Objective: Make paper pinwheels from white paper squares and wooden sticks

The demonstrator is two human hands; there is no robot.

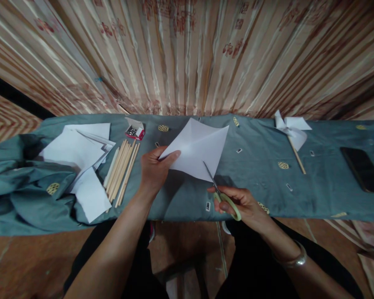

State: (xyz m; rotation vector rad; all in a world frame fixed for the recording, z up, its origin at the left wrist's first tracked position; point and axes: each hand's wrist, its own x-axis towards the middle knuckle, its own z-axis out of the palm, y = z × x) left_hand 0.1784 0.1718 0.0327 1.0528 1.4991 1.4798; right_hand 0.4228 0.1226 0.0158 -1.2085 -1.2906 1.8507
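My left hand (155, 168) pinches the near left corner of a white square sheet of paper (197, 145), lifted above a blue-green cloth-covered table (255, 182). My right hand (241, 203) is closed round scissors (219, 193) with pale green handles. The blades point up into the sheet's lower edge, at the start of a diagonal crease.
A stack of white paper sheets (77, 153) lies at the left beside several wooden sticks (121, 170) and a small red box of pins (135, 132). A finished paper pinwheel on a stick (291, 131) lies at the right. A dark phone (363, 168) sits far right. A striped curtain hangs behind.
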